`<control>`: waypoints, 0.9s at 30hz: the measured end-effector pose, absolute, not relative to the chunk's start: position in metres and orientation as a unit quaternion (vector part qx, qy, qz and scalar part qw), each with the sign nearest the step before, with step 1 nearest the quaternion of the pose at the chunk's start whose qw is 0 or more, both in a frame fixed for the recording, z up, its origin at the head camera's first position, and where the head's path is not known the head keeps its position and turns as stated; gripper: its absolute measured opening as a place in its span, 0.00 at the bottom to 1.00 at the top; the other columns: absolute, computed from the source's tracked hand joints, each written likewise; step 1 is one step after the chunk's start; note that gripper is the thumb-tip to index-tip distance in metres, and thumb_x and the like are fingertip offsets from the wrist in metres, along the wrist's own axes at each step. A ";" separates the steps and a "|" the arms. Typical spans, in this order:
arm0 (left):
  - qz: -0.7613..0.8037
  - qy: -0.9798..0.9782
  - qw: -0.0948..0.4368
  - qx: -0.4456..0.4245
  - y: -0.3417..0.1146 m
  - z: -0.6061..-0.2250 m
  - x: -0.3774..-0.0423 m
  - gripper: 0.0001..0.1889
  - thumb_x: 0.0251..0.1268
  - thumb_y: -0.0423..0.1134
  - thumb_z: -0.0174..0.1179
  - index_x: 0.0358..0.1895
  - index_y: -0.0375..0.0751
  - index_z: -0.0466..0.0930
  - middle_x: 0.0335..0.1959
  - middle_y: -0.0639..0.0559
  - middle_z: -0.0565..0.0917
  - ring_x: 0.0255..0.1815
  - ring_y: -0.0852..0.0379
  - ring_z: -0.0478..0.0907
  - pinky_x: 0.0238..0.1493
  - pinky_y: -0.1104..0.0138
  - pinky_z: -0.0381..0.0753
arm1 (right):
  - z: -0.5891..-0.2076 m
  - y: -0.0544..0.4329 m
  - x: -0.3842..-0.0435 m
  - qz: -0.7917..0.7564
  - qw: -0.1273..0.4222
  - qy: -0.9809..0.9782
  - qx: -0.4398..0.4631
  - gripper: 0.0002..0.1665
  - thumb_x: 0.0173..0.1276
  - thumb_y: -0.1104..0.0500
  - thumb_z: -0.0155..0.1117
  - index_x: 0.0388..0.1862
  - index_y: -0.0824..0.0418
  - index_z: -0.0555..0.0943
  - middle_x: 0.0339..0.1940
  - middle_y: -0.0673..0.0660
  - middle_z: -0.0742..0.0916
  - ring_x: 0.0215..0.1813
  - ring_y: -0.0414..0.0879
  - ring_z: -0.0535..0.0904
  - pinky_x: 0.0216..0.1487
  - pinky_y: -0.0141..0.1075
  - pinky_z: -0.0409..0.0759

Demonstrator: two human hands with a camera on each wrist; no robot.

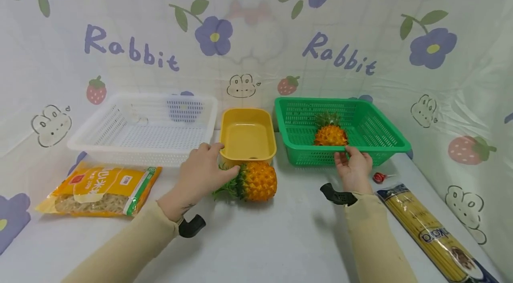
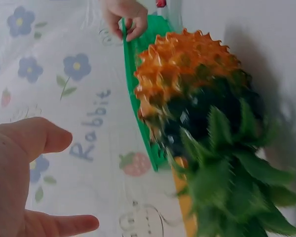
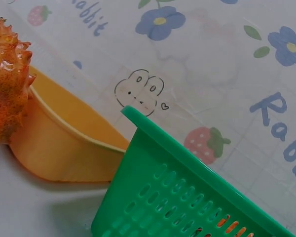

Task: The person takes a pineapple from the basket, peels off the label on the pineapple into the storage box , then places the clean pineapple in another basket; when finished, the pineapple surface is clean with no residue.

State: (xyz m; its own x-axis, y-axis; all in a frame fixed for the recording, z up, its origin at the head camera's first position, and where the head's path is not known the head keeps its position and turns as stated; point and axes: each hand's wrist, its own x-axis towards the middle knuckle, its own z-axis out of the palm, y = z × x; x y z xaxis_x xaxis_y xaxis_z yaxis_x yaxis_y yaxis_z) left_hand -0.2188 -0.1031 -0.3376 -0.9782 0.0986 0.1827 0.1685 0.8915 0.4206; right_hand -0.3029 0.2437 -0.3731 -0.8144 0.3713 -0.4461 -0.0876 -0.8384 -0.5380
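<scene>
A toy pineapple lies on its side on the table, its green leaves pointing left. Over those leaves hovers my left hand, thumb and fingers spread apart and holding nothing. The left wrist view shows this pineapple large, with a gap between it and my left hand. My right hand pinches the front rim of the green basket. Inside that basket sits a second, smaller pineapple, leaves toward the back. The right wrist view catches the green basket's slotted side.
A yellow tub stands behind the lying pineapple, between the green basket and a white basket. An orange food packet lies at left. On the right are a red-wrapped lollipop and a long spaghetti pack. Printed cloth hangs behind.
</scene>
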 end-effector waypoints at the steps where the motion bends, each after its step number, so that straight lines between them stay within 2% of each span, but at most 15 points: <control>1: -0.215 -0.971 0.075 -0.075 -0.097 -0.336 -0.221 0.39 0.50 0.64 0.57 0.62 0.44 0.68 0.50 0.41 0.73 0.45 0.44 0.72 0.35 0.54 0.74 | -0.373 0.244 -0.303 0.917 0.125 -0.257 -0.280 0.45 0.64 0.69 0.55 0.69 0.35 0.49 0.60 0.47 0.60 0.42 0.44 0.65 0.38 0.33 0.76; 8: -0.160 -0.977 0.061 -0.125 -0.054 -0.335 -0.231 0.38 0.48 0.64 0.57 0.61 0.45 0.69 0.45 0.44 0.75 0.40 0.48 0.72 0.36 0.58 0.74 | -0.374 0.244 -0.303 0.914 0.124 -0.263 -0.282 0.45 0.65 0.69 0.55 0.69 0.36 0.49 0.63 0.47 0.58 0.42 0.44 0.65 0.37 0.33 0.76; 16: -0.056 -0.988 0.080 -0.121 -0.005 -0.349 -0.242 0.35 0.46 0.72 0.54 0.47 0.46 0.72 0.36 0.47 0.71 0.36 0.48 0.67 0.26 0.60 0.69 | -0.375 0.246 -0.303 0.910 0.131 -0.271 -0.286 0.45 0.64 0.69 0.56 0.69 0.37 0.50 0.62 0.48 0.59 0.41 0.44 0.66 0.36 0.33 0.77; 23: -0.013 -0.995 0.058 -0.074 0.009 -0.363 -0.248 0.42 0.40 0.79 0.50 0.47 0.47 0.72 0.40 0.43 0.71 0.41 0.44 0.66 0.44 0.47 0.67 | -0.374 0.246 -0.302 0.909 0.122 -0.275 -0.289 0.46 0.64 0.69 0.56 0.70 0.35 0.48 0.66 0.48 0.57 0.42 0.44 0.65 0.37 0.32 0.77; 27: 0.002 -0.997 0.036 -0.071 0.007 -0.369 -0.248 0.42 0.40 0.79 0.51 0.48 0.46 0.72 0.41 0.42 0.72 0.43 0.42 0.67 0.45 0.45 0.67 | -0.372 0.245 -0.303 0.909 0.124 -0.276 -0.287 0.45 0.64 0.69 0.56 0.70 0.36 0.49 0.66 0.48 0.57 0.42 0.44 0.66 0.38 0.32 0.77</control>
State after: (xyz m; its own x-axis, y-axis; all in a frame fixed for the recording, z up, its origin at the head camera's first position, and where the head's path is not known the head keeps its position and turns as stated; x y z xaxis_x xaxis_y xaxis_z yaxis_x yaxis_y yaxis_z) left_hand -0.2477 0.0071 -0.3695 -0.9873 0.1415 0.0719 0.1412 0.9899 -0.0098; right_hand -0.3032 0.2453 -0.3723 -0.8049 0.3831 -0.4532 -0.0671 -0.8175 -0.5720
